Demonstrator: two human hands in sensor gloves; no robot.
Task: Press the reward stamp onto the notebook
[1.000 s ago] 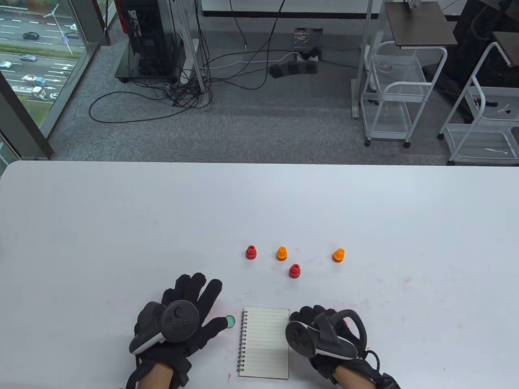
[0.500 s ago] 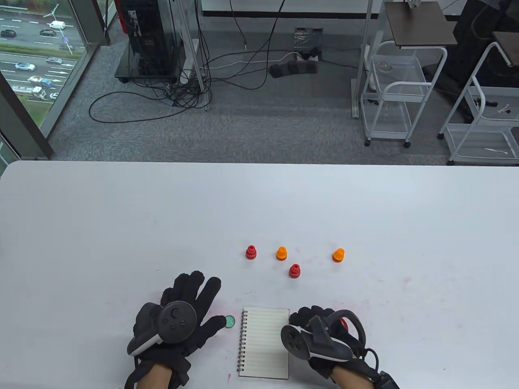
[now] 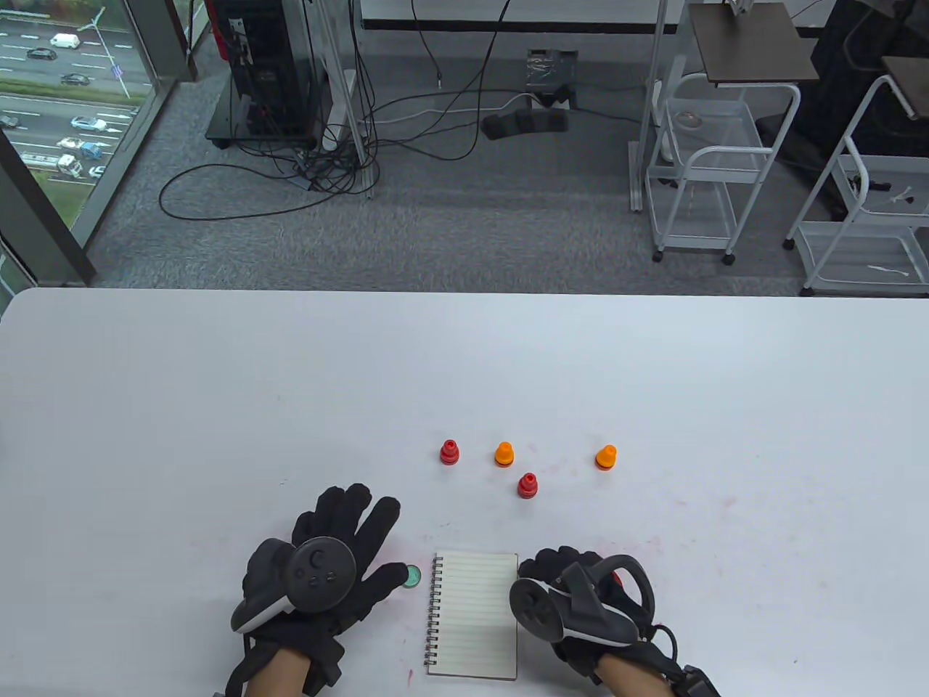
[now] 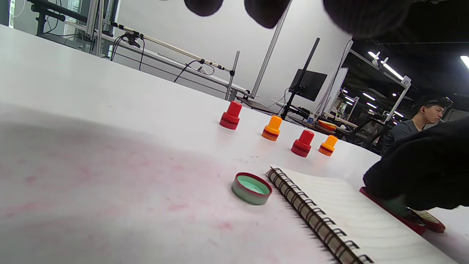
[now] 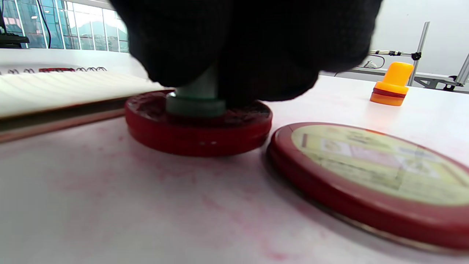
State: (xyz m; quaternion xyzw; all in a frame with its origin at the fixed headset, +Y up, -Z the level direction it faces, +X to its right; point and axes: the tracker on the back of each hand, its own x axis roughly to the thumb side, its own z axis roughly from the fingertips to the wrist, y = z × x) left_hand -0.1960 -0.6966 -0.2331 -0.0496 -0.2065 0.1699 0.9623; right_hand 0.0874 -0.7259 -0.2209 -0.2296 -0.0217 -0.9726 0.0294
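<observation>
Red ink first: the green stamp (image 5: 196, 101) is being loaded on the ink pad (image 5: 198, 124), just right of the notebook (image 3: 475, 613).

Nearest, the right hand (image 3: 580, 602) curls its fingers round the stamp, pressing it upright into the open pad, whose lid (image 5: 370, 168) lies beside it; my advice is to press flat, lift straight, then carry it left onto the lined page without tilting. The left hand (image 3: 319, 566) lies spread on the tabletop (image 3: 218, 406), holding nothing, thumb by the green cap (image 4: 252, 187); it could steady the spiral edge. Farther off stand four spare stamps (image 3: 528, 485), red and orange.
</observation>
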